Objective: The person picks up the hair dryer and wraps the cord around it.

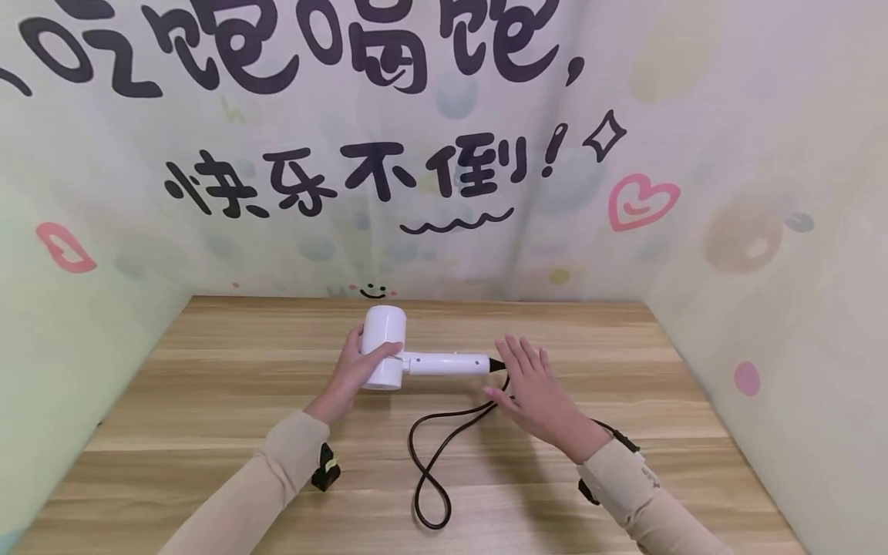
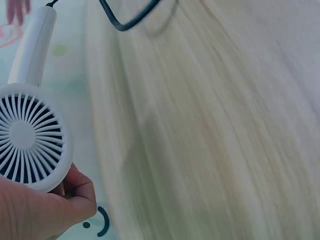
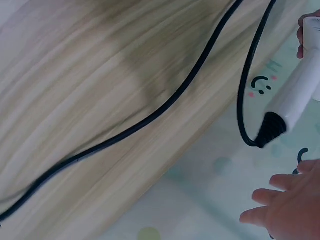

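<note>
A white hair dryer point(image 1: 447, 364) is held sideways above the table, its barrel at left and its handle pointing right. My left hand point(image 1: 359, 366) grips the barrel, thumb across its near side. In the left wrist view the slatted air intake point(image 2: 22, 135) faces the camera. From the black strain relief point(image 3: 273, 127) at the handle's end runs a black cord point(image 1: 433, 478), looping on the table. My right hand point(image 1: 537, 393) is beside the handle's end, fingers extended; in the right wrist view its fingertips are apart from the dryer.
The wood-grain table point(image 1: 243, 416) runs back to a printed wall point(image 1: 444, 262) with large lettering, and printed walls stand at both sides. Black wrist devices point(image 1: 326, 467) sit at the sleeves. The cord also passes beneath the right forearm.
</note>
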Action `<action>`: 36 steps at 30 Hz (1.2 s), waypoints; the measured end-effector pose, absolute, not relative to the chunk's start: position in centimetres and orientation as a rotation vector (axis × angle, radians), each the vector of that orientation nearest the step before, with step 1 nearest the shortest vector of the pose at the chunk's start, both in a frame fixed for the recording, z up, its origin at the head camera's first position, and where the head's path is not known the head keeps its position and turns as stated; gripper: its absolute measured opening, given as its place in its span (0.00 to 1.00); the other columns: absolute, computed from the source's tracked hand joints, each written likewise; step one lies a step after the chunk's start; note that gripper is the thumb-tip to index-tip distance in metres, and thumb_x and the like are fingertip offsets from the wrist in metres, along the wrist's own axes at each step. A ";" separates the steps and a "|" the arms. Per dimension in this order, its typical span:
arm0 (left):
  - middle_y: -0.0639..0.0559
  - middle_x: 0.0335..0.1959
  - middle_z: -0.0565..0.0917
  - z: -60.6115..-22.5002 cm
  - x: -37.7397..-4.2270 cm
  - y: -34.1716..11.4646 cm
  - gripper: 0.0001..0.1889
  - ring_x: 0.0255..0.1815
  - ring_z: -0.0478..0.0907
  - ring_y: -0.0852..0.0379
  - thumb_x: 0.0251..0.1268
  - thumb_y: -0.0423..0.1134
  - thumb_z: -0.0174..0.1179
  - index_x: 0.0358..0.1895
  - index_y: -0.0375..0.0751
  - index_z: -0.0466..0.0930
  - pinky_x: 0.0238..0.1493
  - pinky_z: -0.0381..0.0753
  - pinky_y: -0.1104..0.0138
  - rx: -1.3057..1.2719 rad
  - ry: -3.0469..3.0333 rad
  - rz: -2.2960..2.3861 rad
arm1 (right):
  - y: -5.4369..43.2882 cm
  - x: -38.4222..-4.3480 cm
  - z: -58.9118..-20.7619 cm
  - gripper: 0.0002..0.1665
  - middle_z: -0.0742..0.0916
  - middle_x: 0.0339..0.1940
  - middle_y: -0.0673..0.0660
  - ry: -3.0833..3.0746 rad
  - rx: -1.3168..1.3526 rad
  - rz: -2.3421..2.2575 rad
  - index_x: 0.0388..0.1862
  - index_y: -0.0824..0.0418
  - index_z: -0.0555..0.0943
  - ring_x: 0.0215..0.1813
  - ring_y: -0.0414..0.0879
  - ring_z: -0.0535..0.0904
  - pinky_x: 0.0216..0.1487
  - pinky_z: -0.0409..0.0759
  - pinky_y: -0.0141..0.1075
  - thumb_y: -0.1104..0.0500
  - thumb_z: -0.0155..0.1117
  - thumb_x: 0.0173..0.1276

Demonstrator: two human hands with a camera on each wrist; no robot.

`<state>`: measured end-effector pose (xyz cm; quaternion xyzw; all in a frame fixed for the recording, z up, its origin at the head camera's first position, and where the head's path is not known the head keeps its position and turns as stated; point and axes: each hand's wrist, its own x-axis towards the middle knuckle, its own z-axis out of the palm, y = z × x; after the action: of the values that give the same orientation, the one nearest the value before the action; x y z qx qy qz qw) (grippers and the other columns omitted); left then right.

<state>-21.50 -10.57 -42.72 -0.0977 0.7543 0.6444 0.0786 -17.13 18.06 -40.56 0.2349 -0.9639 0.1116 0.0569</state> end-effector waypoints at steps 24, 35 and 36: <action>0.44 0.51 0.72 -40.0 -19.1 -10.1 0.32 0.42 0.75 0.56 0.59 0.43 0.59 0.65 0.42 0.57 0.40 0.78 0.64 -0.222 1.961 2.251 | 17.0 -16.8 -40.1 0.13 0.75 0.23 0.59 -2.523 0.042 1.938 0.45 0.72 0.69 0.26 0.47 0.78 0.40 0.83 0.40 0.62 0.40 0.76; 0.47 0.49 0.73 -39.3 -18.6 -9.8 0.30 0.41 0.75 0.57 0.57 0.40 0.60 0.62 0.43 0.61 0.41 0.77 0.63 -0.255 1.991 2.325 | 17.1 -16.4 -40.3 0.16 0.68 0.17 0.53 -2.535 -0.031 1.994 0.42 0.71 0.69 0.17 0.43 0.68 0.25 0.80 0.41 0.60 0.37 0.77; 0.47 0.48 0.74 -39.3 -18.6 -9.8 0.29 0.41 0.75 0.57 0.57 0.40 0.60 0.62 0.43 0.61 0.41 0.77 0.63 -0.251 1.995 2.329 | 17.1 -16.4 -40.2 0.16 0.67 0.17 0.53 -2.539 -0.037 1.995 0.42 0.72 0.69 0.17 0.43 0.67 0.23 0.78 0.39 0.59 0.37 0.77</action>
<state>-18.55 -9.80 -39.28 -0.0817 0.6482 0.7564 0.0324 -16.37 17.11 -40.24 -0.0116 -0.7855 0.6173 -0.0438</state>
